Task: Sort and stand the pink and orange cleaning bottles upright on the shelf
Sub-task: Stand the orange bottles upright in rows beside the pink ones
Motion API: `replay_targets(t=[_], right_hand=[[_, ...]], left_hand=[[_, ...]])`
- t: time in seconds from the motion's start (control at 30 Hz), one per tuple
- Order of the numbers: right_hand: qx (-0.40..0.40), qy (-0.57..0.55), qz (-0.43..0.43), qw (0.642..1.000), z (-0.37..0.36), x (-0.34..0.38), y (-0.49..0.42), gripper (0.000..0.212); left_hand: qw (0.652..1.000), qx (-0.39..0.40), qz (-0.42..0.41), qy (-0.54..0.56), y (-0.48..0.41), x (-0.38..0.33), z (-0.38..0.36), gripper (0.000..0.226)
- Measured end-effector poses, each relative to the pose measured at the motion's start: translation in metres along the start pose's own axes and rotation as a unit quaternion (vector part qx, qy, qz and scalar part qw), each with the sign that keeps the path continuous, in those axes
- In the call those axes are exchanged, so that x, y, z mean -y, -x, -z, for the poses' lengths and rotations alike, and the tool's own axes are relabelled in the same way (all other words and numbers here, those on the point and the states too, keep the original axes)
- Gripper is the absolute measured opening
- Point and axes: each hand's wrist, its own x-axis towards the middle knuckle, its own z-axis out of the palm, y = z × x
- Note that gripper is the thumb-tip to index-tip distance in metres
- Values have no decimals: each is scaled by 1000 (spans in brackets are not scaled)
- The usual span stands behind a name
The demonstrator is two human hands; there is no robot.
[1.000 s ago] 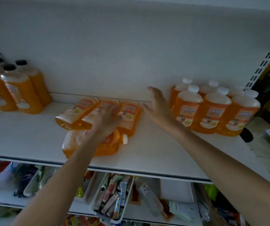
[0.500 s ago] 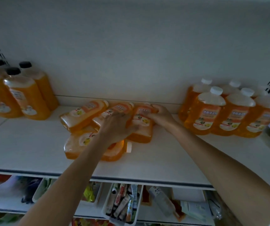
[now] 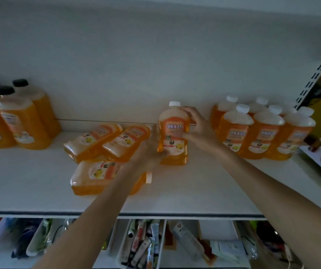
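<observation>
**Head view, white shelf [image 3: 204, 191].** 1 orange floor-cleaner bottle [image 3: 172, 140] with a white cap stands upright on the shelf board, near the back wall, between the bottles that lie flat on its left and the standing group on its right.

The right hand [image 3: 196, 127] grips its upper body from the right side — fingers curled over the shoulder, thumb across the front label. The left hand [image 3: 146, 158] lies against the bottle's lower left edge; it is blurred, so whether its fingers close round the bottle cannot be told.

3 bottles of the same kind lie flat to the left:
- the rear lying bottle [image 3: 92, 141] and the middle lying bottle [image 3: 126, 142] lie side by side, tilted toward the back wall;
- the front lying bottle [image 3: 97, 177] lies nearer the shelf edge — the left forearm crosses it.

At the right end stand the white-capped bottles [image 3: 265, 131], packed close together. At the left end stand the black-capped bottles [image 3: 20, 121]. On the lower shelf sits a white tray of tubes [image 3: 144, 247].
</observation>
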Motion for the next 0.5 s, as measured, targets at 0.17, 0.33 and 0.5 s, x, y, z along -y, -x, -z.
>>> replay_targets(t=[0.17,0.33,0.5], right_hand=[[-6,3,5,1000,7,2,7,73],[-27,-13,-9,1000,14,-3,14,74],[2,-12,-7,1000,13,-14,24,90]], left_hand=[[998,-9,5,56,0,-25,-9,71],[994,-87,-18,70,15,-31,-38,74],[991,-71,-26,107,12,-19,-51,97]])
